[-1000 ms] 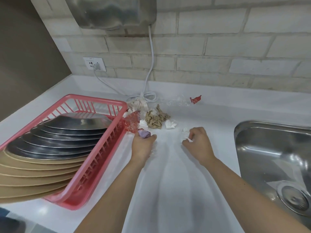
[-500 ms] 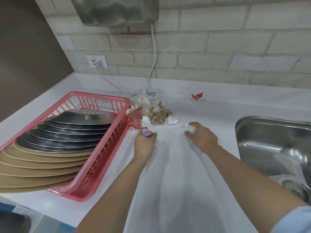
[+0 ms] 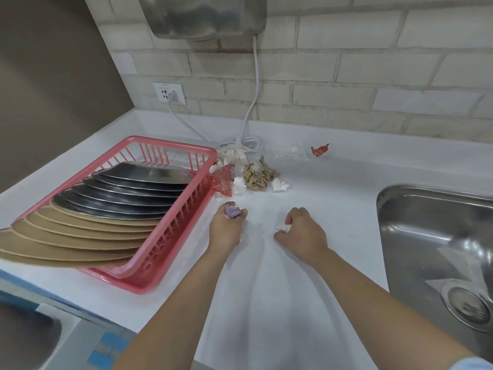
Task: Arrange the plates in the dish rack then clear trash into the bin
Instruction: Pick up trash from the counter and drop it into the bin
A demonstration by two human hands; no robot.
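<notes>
The left hand [image 3: 226, 228], knuckles up, grips a purple wrapper [image 3: 232, 210], the right hand [image 3: 301, 235] curls round a white scrap [image 3: 283, 227], more trash [image 3: 256, 175] just beyond, plates [image 3: 106, 209] racked leftward.

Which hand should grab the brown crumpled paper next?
Probably the left hand: it sits a little nearer the brown crumpled paper. But both hands are full; it grips a purple wrapper, and the right hand pinches a white scrap.
</notes>
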